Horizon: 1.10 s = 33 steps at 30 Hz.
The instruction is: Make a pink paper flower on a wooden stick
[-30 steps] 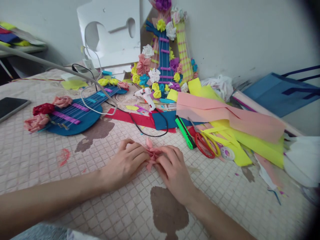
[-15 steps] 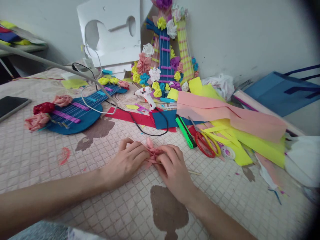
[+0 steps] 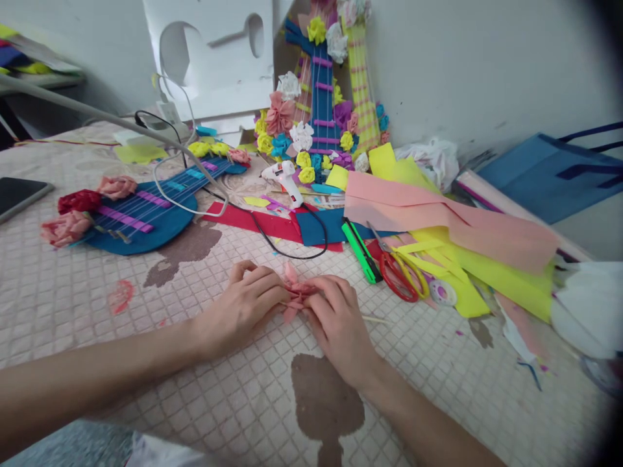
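Observation:
Between my two hands, just above the checked tablecloth, is a pink paper flower [image 3: 294, 297] with loose petals. My left hand [image 3: 256, 295] pinches its left side with curled fingers. From the other side my right hand [image 3: 335, 318] closes on the flower, thumb and fingers together. A thin wooden stick [image 3: 376, 319] pokes out to the right from behind my right hand. Beyond the hands lie a green utility knife [image 3: 361, 250] and red and yellow scissors [image 3: 399, 275]. A roll of tape [image 3: 442, 293] rests beside the scissors.
A blue paper guitar [image 3: 146, 224] with flowers lies at left, near a phone [image 3: 22, 194]. A white glue gun [image 3: 285, 181] with a black cord sits at the back. Pink paper [image 3: 438, 217] and yellow sheets are heaped at right. Flowered guitars [image 3: 324, 97] lean on the wall.
The camera view has shifted slightly. Both hands stay on the pink flower, with its petals shifted a little between the fingers.

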Each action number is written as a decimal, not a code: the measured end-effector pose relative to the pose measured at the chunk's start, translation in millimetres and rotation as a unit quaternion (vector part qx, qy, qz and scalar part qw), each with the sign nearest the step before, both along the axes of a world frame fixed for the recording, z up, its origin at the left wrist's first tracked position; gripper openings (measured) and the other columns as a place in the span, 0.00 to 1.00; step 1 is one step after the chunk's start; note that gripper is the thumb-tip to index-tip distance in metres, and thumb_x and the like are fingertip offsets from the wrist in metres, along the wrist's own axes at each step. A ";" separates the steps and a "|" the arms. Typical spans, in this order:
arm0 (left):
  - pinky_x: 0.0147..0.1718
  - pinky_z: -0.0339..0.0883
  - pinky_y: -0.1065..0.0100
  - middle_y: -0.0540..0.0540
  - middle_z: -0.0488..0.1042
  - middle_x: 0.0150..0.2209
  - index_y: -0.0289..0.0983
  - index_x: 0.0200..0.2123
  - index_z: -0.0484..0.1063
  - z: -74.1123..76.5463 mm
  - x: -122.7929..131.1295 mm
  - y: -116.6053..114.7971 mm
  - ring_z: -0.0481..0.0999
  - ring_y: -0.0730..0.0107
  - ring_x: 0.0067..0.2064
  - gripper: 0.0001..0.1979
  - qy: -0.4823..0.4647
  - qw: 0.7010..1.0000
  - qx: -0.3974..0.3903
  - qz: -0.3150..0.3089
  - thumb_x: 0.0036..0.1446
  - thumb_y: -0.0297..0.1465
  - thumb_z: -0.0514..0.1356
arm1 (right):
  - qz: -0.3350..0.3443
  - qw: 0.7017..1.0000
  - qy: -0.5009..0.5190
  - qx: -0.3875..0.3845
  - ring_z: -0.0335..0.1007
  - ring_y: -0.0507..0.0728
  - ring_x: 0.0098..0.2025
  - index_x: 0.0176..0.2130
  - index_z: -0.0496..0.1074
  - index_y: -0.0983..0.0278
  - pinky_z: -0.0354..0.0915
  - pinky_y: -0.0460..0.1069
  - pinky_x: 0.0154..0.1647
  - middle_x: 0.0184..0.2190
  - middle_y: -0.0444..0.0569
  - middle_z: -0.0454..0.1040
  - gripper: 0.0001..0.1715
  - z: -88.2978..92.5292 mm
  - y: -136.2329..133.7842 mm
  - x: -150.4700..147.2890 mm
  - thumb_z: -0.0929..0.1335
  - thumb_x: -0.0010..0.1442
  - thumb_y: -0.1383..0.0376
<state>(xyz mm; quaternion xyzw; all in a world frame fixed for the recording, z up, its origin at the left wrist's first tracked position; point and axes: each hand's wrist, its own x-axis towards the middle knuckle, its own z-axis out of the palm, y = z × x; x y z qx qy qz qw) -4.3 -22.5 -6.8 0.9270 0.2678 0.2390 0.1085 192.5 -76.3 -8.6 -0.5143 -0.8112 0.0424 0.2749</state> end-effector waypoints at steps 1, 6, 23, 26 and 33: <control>0.46 0.49 0.59 0.49 0.74 0.39 0.39 0.39 0.70 -0.1 0.3 0.1 0.69 0.67 0.42 0.07 -0.002 1.000 0.001 -0.001 0.65 0.30 0.52 | -0.002 1.000 0.002 -0.003 0.61 0.60 0.50 0.39 0.71 0.64 0.62 0.58 0.50 0.46 0.53 0.70 0.07 -0.5 0.0 0.3 0.64 0.63 0.69; 0.46 0.50 0.59 0.48 0.74 0.38 0.38 0.39 0.71 1.2 1.2 -0.5 0.68 0.67 0.41 0.08 0.001 1.000 0.017 0.000 0.65 0.29 0.51 | -0.004 0.999 0.041 -0.002 0.60 0.60 0.51 0.40 0.69 0.62 0.60 0.58 0.52 0.45 0.52 0.69 0.07 -0.5 -0.9 -0.4 0.65 0.59 0.70; 0.46 0.49 0.58 0.48 0.73 0.34 0.37 0.36 0.70 2.0 4.8 -5.2 0.69 0.67 0.38 0.10 -0.006 1.000 0.024 0.002 0.65 0.27 0.50 | -0.063 0.997 -0.031 0.018 0.59 0.58 0.38 0.24 0.68 0.64 0.55 0.54 0.35 0.29 0.48 0.66 0.10 -4.6 -11.5 -22.4 0.66 0.56 0.65; 0.46 0.49 0.58 0.49 0.73 0.35 0.37 0.36 0.70 0.9 3.9 -4.2 0.68 0.67 0.39 0.10 -0.002 1.000 0.023 0.007 0.65 0.27 0.50 | -0.047 0.999 -0.028 0.003 0.59 0.58 0.39 0.25 0.68 0.63 0.55 0.54 0.35 0.29 0.48 0.66 0.07 -5.1 -12.0 -21.0 0.66 0.55 0.70; 0.46 0.50 0.58 0.49 0.73 0.34 0.37 0.35 0.70 4.2 3.0 -3.7 0.68 0.67 0.39 0.09 -0.003 1.000 0.020 0.021 0.64 0.27 0.50 | -0.033 0.999 0.019 0.019 0.59 0.57 0.36 0.26 0.68 0.64 0.58 0.54 0.36 0.28 0.48 0.66 0.10 2.3 -12.7 -12.7 0.64 0.59 0.67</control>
